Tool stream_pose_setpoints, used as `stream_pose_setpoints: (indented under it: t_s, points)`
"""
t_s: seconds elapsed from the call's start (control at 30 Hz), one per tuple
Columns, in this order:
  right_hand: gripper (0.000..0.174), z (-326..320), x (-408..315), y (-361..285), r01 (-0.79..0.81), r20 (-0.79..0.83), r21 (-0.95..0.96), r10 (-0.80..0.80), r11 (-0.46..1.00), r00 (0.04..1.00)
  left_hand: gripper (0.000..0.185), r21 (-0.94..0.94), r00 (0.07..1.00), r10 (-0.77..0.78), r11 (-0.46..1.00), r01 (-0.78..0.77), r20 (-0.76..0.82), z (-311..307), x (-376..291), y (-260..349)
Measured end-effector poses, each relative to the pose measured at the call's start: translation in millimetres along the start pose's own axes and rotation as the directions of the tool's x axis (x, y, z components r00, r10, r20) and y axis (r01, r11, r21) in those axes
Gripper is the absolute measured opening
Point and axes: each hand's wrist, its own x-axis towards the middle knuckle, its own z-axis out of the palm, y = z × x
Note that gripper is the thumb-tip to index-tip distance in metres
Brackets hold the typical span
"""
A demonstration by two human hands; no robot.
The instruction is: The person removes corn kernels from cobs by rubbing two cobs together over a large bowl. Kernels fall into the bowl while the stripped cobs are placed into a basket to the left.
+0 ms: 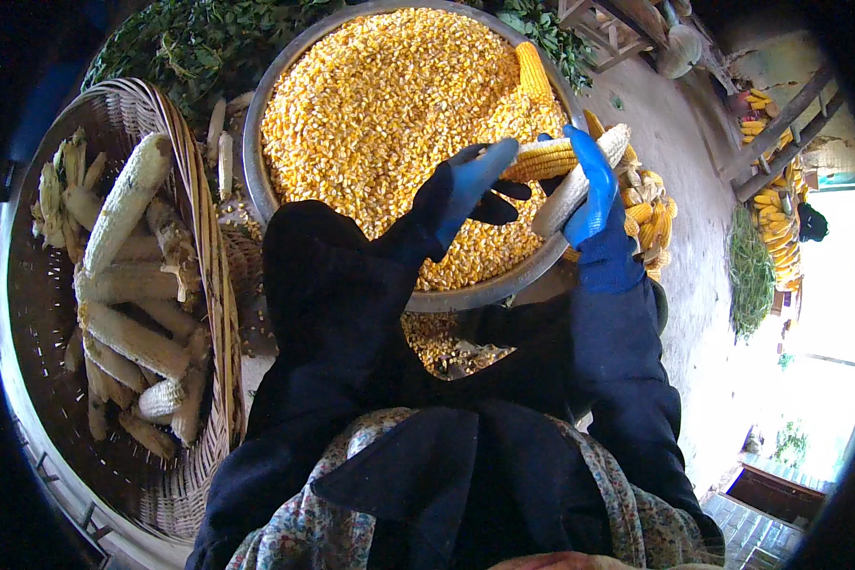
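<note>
My left hand [470, 189], in a blue and black work glove, holds the near end of a yellow ear of corn [548, 158] between thumb and fingers. Gloved likewise, my right hand [593, 189] grips a bare white corncob [568, 201] crosswise against the ear's other end. Part of the ear is hidden behind the cob and fingers. Both hands are over the right side of a large round metal basin [251, 153] heaped with loose corn kernels [370, 107]. Another yellow ear [534, 71] lies on the kernels by the far right rim.
At left stands a woven wicker basket [217, 335] with several stripped cobs [135, 342] and husks. Green leafy stalks [192, 53] lie behind the basin. Ears of corn [648, 214] are piled on the right, beside a pale wall [684, 157]. Spilled kernels [434, 345] lie below the basin.
</note>
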Motion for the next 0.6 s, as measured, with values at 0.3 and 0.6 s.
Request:
stream_pose_setpoints:
  t_s: [0.3, 0.6]
  points:
    - [0.042, 59.2, 1.4, -81.0, 0.019, -0.029, 0.025, -0.018, 1.0, 0.999, 0.066, 0.042, 0.981, -0.145, 0.988, 0.151, -0.127, -19.5, 1.0, -4.9]
    - [0.041, 42.6, -6.2, -31.3, 0.007, -0.233, 0.097, 0.015, 0.995, 0.972, 0.049, 0.079, 0.987, -0.015, 0.997, 0.028, -0.161, 4.4, 3.2, -10.5]
